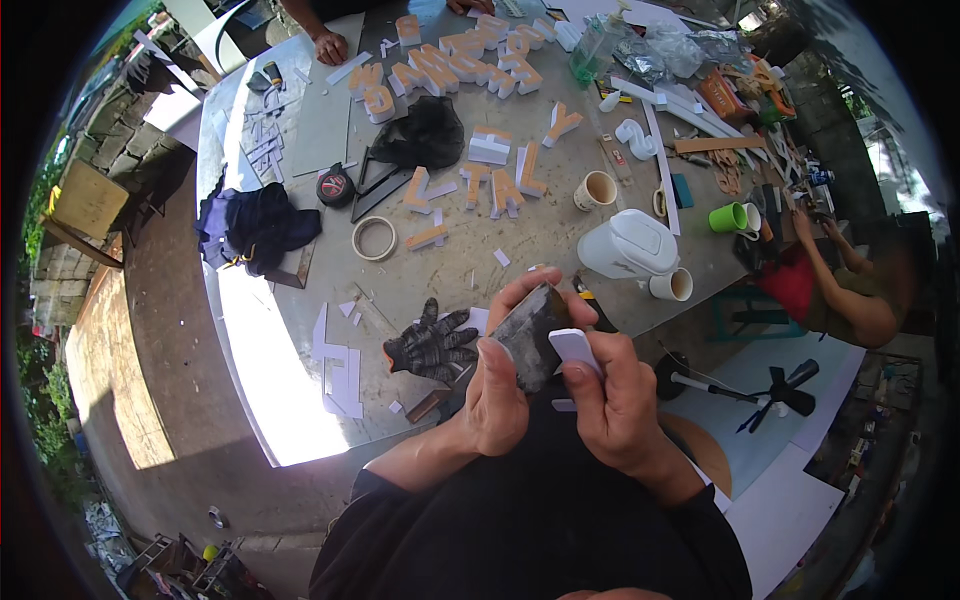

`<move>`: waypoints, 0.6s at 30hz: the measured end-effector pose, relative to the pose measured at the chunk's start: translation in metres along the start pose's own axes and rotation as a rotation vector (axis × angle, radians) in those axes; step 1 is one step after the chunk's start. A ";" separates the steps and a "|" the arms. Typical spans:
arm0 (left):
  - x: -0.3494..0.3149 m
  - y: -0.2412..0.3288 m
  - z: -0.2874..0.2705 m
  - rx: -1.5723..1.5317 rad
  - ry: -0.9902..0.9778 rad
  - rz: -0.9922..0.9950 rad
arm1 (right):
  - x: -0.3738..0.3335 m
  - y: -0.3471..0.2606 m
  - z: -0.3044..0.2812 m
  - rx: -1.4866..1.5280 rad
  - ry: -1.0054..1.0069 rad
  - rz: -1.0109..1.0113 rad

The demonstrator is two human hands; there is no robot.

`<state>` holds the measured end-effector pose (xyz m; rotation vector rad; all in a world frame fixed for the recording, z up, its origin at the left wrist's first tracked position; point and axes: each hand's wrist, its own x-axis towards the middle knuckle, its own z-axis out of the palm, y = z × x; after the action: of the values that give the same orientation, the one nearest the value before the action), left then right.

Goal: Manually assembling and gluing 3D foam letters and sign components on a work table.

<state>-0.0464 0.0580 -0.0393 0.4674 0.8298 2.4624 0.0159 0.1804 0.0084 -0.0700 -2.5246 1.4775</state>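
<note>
In front of my chest, my left hand [496,408] is wrapped round a dark grey sanding block [527,338], its flat face smeared with white dust. Thumb and fingers of my right hand [617,402] pinch a small white flat piece [574,347] with rounded corners. The piece stands against or very close to the block's right side; exact contact cannot be made out. Beyond my left hand a black work glove [432,342] lies on the grey table [330,260]. White offcuts [343,378] are to its left.
Letters with tan faces [440,68] cover the far table; several more lie mid-table. Nearby are a tape roll [374,239], tape measure [335,186], black mesh [425,132], white jug [628,243] and cups [671,285]. One person works at right [840,280]; another's hand [331,47] rests far left.
</note>
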 end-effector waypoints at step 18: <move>0.011 0.000 -0.012 0.343 -0.149 0.055 | 0.014 0.007 0.002 -0.143 -0.019 -0.047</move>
<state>-0.0608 0.0590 -0.0467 0.7939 1.1944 2.3040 0.0009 0.1840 0.0037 -0.0186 -2.6250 1.2856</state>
